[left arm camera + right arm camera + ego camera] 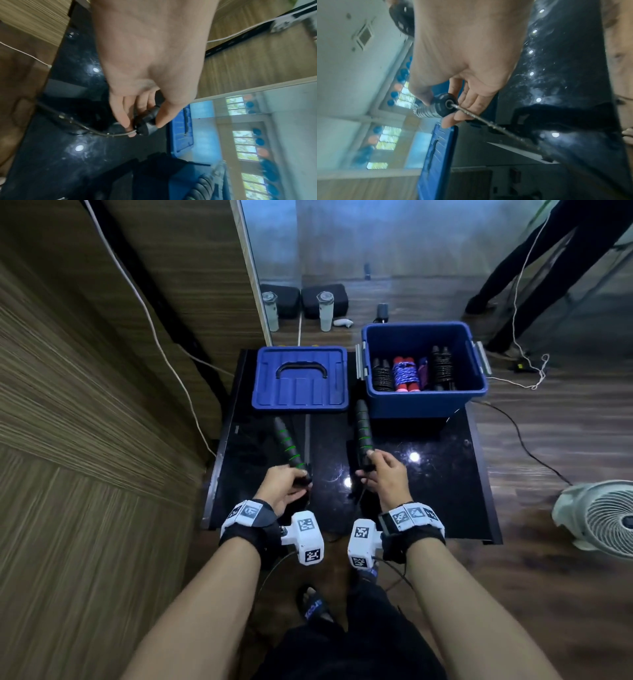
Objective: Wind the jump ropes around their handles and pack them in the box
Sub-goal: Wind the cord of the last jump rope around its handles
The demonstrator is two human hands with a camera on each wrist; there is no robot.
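Over a black glossy table [428,494] I hold a black jump rope with green-ringed handles, one in each hand. My left hand [287,486] pinches the cord end of the left handle [289,446], seen close as left handle [145,124] with the thin cord [96,132] leaving it. My right hand [385,474] pinches the end of the right handle [363,433]; the right wrist view shows that handle's end cap [447,106] and cord [489,125] running down. Both handles point away from me. The open blue box [424,402] behind holds several wound ropes [406,373].
The box's blue lid [299,378] lies flat at the table's back left. A wooden wall is on the left with a white cable [154,333]. A white fan [603,518] stands on the floor at right. Bottles and dark cases sit by a mirror behind.
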